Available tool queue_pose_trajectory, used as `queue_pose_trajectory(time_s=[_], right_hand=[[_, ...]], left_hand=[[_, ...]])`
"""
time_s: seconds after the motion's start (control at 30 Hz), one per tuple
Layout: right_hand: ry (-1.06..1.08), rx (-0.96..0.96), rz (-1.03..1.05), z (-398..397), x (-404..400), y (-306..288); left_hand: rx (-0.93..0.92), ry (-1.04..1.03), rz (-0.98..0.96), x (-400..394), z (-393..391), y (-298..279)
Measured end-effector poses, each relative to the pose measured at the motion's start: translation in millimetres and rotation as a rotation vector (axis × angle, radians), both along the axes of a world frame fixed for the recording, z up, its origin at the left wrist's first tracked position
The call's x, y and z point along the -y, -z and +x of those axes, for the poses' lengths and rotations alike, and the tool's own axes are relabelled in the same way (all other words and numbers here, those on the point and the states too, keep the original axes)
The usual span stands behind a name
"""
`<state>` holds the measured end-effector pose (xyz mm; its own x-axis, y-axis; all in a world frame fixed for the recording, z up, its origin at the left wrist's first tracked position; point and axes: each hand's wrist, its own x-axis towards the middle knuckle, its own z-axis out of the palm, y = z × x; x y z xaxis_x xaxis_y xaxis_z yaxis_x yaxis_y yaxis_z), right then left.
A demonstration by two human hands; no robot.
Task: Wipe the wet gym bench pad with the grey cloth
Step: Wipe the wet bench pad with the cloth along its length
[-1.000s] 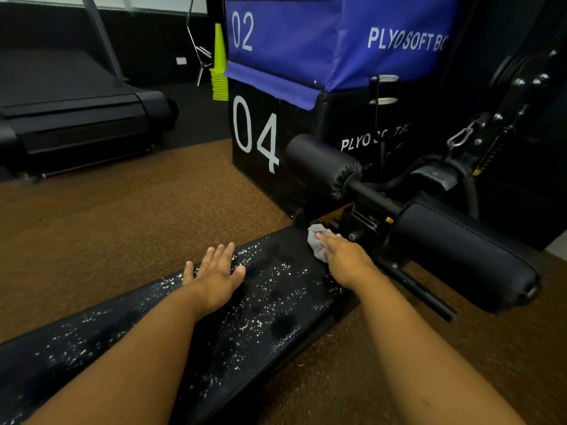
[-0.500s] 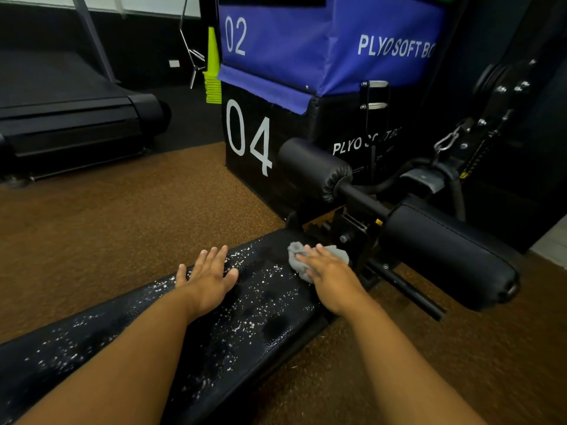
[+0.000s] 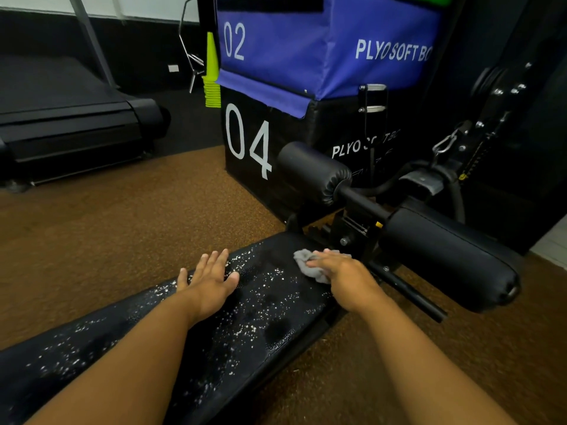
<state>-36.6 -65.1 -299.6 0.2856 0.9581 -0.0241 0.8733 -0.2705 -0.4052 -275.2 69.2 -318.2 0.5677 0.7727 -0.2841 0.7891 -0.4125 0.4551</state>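
One treadmill (image 3: pixel 76 118) fills the upper left of the frame, black, on dark flooring. Right of it, near the top centre, stands one stack of yellow-green cones (image 3: pixel 211 75). Next come two soft boxes, one on the other: a blue box (image 3: pixel 322 47) marked "02" on a black box (image 3: pixel 270 148) marked "04".

Lower down, one black bench pad (image 3: pixel 245 320) runs from the lower left corner up toward the centre, speckled with white drops across most of its top (a darker patch without drops shows just left of the cloth). The left hand (image 3: pixel 208 286) lies flat on the pad's left edge, palm down, its four fingers straight and close together, the thumb held out to the right. The right hand (image 3: pixel 343 271) presses down on one grey cloth (image 3: pixel 306 265), which sits crumpled at the pad's far end, at centre frame; the fingers lie extended over the cloth, and whether they pinch it cannot be told. Part of the cloth sticks out to the left of the fingers.

Right of the hands, two black padded rollers sit on one bar: a smaller roller (image 3: pixel 313 170) at centre and a larger roller (image 3: pixel 445 256) at right. The brown floor (image 3: pixel 107 225) surrounds the bench.
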Motion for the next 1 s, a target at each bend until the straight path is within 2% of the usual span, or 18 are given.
queue_pose_trajectory(time_s=[0.07, 0.1, 0.2, 0.27, 0.33, 0.4, 0.47, 0.6, 0.8, 0.93, 1.0], right_hand=[[0.074, 0.119, -0.143, -7, -13, -10], [0.082, 0.156, -0.149, -17, -18, -11], [-0.073, 0.055, 0.084, -34, -11, 11], [-0.142, -0.031, 0.121, -22, 6, 21], [-0.076, -0.023, 0.133, -9, 12, 20], [0.08, 0.127, 0.104, -7, 11, 13], [0.102, 0.196, 0.069, -15, 10, 6], [-0.046, -0.004, -0.012, -27, 19, 10], [0.064, 0.013, -0.005, -31, 6, 15], [-0.078, -0.036, 0.109, -19, 21, 22], [-0.071, -0.028, 0.132, -9, 22, 23]], left_hand=[[-0.008, 0.002, -0.004, 1, 1, -1], [-0.014, 0.004, -0.004, 1, 0, -1], [-0.02, 0.006, 0.005, 2, 0, -2], [-0.011, 0.005, -0.003, 2, -1, -2], [-0.01, 0.004, -0.002, 1, 0, -2], [-0.019, 0.004, 0.002, 1, 0, -2], [-0.025, 0.004, 0.006, 2, 1, -1], [-0.02, 0.005, 0.003, 1, 0, -3], [-0.019, 0.008, -0.006, 0, 0, -1], [-0.017, 0.013, -0.011, 2, -1, -3], [-0.014, 0.013, -0.011, 2, -1, -3]])
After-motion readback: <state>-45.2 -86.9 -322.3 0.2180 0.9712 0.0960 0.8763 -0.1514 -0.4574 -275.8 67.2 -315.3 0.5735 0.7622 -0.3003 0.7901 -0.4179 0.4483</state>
